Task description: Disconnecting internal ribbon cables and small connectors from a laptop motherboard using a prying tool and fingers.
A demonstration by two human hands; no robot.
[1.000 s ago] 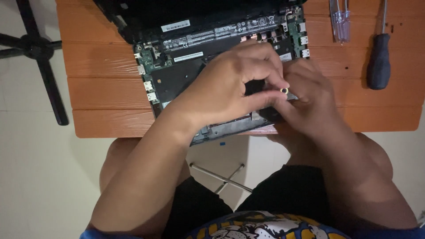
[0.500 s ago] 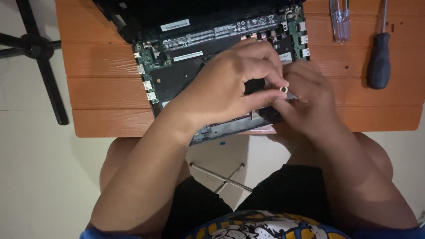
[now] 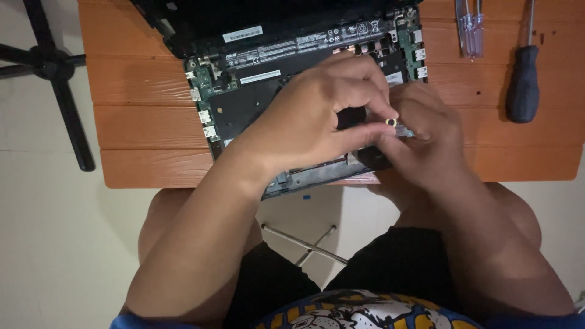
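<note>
**Both hands pinched over the opened laptop**

Your left hand (image 3: 317,116) reaches across from the left and curls over the middle of the opened black laptop with its exposed green circuit board (image 3: 244,103). Its thumb and forefinger are closed together on a small round brass-coloured piece (image 3: 390,122), which sits at the fingertips just above the laptop's right half. Your right hand (image 3: 426,137) lies right beside it, touching the left fingertips, with its fingers bent and closed around a thin pale metal part (image 3: 407,131) that pokes out beside the brass piece; what exactly that part is cannot be told, since your fingers hide most of it.

The laptop lies bottom-up, cover off, on the orange wooden slatted table (image 3: 140,134), its near edge reaching just past the table's front edge. Ports and connectors line the left side of the board.

Far to the right on the table, well apart from your hands, rests a screwdriver with a dark blue-black handle (image 3: 523,85). Near it, at the top edge, lie two screwdrivers with clear plastic handles (image 3: 469,30).

On the pale floor to the left stands the black star-shaped base of a chair (image 3: 52,73).
</note>
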